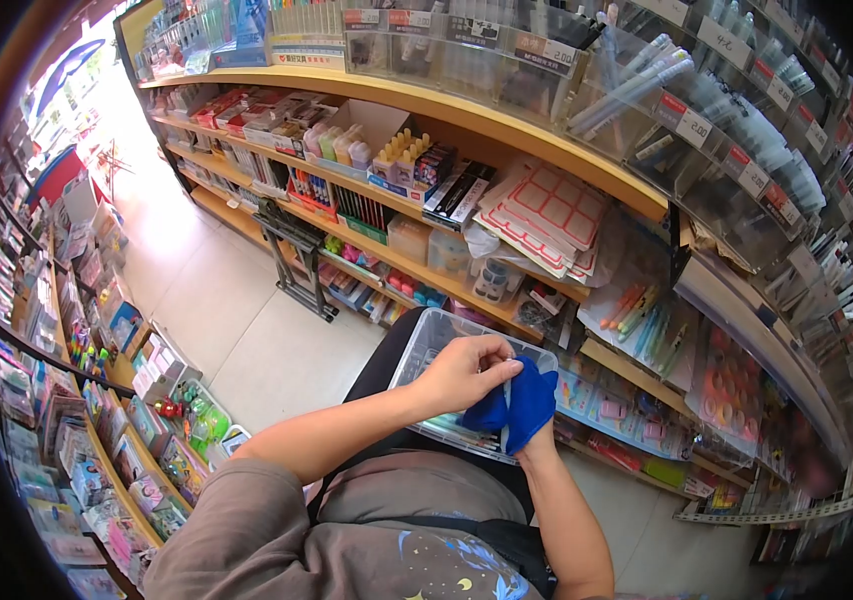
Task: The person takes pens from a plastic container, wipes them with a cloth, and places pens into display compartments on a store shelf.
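Observation:
A clear plastic bin [415,350] rests on my lap, with slim pen-like items partly visible inside. Over it, my left hand [469,372] is closed, thumb and fingers pinched together at the edge of a blue cloth [535,400]. A thin pale stick-like piece shows between the fingertips and the cloth, too small to name. My right hand [537,445] is wrapped in the blue cloth and closed around it; the fingers are mostly hidden by the fabric.
Wooden shelves [397,85] curve around the front and right, holding pen bins [637,90], boxes and a stack of red-lined label sheets [547,215]. A black metal stand [297,255] is on the tiled floor [277,345]. Racks of booklets [137,450] line the left.

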Demonstrator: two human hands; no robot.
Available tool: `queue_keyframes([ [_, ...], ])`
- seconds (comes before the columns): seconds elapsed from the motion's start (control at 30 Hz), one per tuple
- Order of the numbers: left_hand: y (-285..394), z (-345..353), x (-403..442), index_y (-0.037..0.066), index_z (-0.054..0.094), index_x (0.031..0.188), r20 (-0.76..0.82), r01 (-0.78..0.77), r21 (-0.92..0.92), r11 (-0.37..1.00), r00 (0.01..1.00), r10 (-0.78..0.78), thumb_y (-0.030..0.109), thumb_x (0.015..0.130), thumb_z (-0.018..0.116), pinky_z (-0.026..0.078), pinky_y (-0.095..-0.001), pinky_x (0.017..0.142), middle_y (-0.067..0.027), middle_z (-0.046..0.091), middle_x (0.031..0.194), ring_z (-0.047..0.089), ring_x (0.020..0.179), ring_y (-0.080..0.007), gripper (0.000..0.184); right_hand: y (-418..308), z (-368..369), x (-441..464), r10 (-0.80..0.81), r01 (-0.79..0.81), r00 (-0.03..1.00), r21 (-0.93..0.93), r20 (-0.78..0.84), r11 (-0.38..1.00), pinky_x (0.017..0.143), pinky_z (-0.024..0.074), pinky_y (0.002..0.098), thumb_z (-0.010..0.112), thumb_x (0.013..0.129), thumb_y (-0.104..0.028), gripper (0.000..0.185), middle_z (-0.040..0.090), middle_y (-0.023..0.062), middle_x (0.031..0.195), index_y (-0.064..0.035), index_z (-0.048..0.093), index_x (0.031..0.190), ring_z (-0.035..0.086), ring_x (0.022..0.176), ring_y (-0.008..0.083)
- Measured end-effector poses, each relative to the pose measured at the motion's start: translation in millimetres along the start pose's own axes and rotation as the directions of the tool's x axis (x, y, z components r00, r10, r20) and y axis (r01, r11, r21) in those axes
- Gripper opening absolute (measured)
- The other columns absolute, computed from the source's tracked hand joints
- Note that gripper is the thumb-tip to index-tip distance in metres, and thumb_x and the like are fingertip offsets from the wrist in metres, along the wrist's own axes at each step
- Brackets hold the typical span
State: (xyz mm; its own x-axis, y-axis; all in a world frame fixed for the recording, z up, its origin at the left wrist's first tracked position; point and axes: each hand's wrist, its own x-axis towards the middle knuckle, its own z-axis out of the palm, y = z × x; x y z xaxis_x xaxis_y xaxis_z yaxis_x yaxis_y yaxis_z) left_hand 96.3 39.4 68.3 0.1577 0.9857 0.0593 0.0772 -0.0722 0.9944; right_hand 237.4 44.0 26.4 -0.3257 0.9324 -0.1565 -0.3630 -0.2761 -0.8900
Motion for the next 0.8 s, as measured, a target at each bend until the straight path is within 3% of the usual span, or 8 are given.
queue_keyframes([
  [0.07,-2,2,2,-0.001,0.058,0.085,-0.021,-0.030,-0.065,0.997,0.999,0.029,0.014,0.084,0.058,0.039,-0.0203,0.060,0.0016,0.053,0.071,0.046,0.066,-0.0048,0.015,-3,-1,0,0.013,-0.014,1.000,-0.035,-0.028,0.999,0.070,0.0439,0.0206,0.049,0.089,-0.024,0.021,0.055,-0.0001,0.091,-0.0057,0.054,0.099,0.053,0.081,0.0075],
  [0.17,-14,-4,7,-0.002,0.058,0.084,-0.100,-0.022,-0.002,1.000,0.995,0.022,0.012,0.085,0.056,0.039,-0.0200,0.061,0.0022,0.052,0.071,0.045,0.067,-0.0042,0.013,-29,12,-6,0.082,-0.081,0.983,-0.011,0.166,0.997,0.062,0.0438,0.0209,0.049,0.089,-0.023,0.019,0.057,0.0022,0.080,-0.0054,0.053,0.094,0.054,0.068,0.0091],
  [0.4,-18,-27,14,-0.001,0.057,0.085,-0.229,-0.117,0.041,0.992,0.966,0.123,0.012,0.085,0.056,0.037,-0.0181,0.058,0.0031,0.051,0.070,0.044,0.065,-0.0030,0.013,-19,16,-2,0.194,-0.171,0.965,-0.136,0.176,0.976,0.048,0.0408,0.0225,0.051,0.086,-0.020,0.015,0.055,0.0062,0.063,-0.0049,0.051,0.086,0.052,0.050,0.0124],
  [0.43,-16,-32,15,0.001,0.057,0.084,-0.242,-0.093,-0.162,0.982,0.969,0.052,0.014,0.085,0.055,0.034,-0.0172,0.055,0.0038,0.051,0.069,0.042,0.061,-0.0023,0.013,-23,19,-6,0.232,-0.213,0.959,-0.127,0.163,0.969,0.046,0.0395,0.0219,0.051,0.086,-0.021,0.016,0.055,0.0055,0.064,-0.0050,0.051,0.084,0.051,0.050,0.0119],
  [0.47,-14,-36,14,0.003,0.058,0.084,-0.226,-0.076,-0.207,0.975,0.974,0.028,0.015,0.085,0.055,0.032,-0.0169,0.051,0.0047,0.052,0.068,0.039,0.057,-0.0018,0.012,-25,21,-8,0.271,-0.254,0.951,-0.118,0.151,0.960,0.045,0.0382,0.0214,0.051,0.085,-0.021,0.016,0.056,0.0048,0.064,-0.0051,0.052,0.083,0.050,0.050,0.0113],
  [0.63,-9,-40,20,0.006,0.058,0.086,-0.313,-0.091,-0.279,0.956,0.950,-0.001,0.017,0.086,0.053,0.031,-0.0165,0.049,0.0043,0.052,0.066,0.041,0.054,-0.0024,0.012,-18,18,-2,0.201,-0.173,0.968,-0.178,0.150,0.969,0.044,0.0381,0.0216,0.049,0.087,-0.022,0.017,0.057,0.0063,0.065,-0.0060,0.052,0.083,0.051,0.050,0.0113],
  [0.7,-9,-49,25,0.006,0.057,0.086,-0.459,-0.135,-0.281,0.950,0.888,-0.010,0.017,0.087,0.051,0.032,-0.0165,0.049,0.0041,0.051,0.065,0.041,0.054,-0.0031,0.013,-21,23,-3,0.130,-0.105,0.977,-0.149,0.168,0.983,0.045,0.0381,0.0217,0.048,0.088,-0.022,0.017,0.057,0.0059,0.065,-0.0066,0.051,0.082,0.051,0.050,0.0114],
  [0.8,-15,-106,39,0.007,0.055,0.087,-0.575,-0.273,-0.405,0.873,0.818,-0.011,0.017,0.089,0.048,0.034,-0.0164,0.049,0.0036,0.050,0.065,0.044,0.053,-0.0046,0.012,-23,14,-14,0.286,-0.255,0.948,-0.201,0.139,0.946,0.047,0.0415,0.0232,0.048,0.088,-0.020,0.015,0.055,0.0058,0.066,-0.0052,0.049,0.089,0.054,0.054,0.0125],
])
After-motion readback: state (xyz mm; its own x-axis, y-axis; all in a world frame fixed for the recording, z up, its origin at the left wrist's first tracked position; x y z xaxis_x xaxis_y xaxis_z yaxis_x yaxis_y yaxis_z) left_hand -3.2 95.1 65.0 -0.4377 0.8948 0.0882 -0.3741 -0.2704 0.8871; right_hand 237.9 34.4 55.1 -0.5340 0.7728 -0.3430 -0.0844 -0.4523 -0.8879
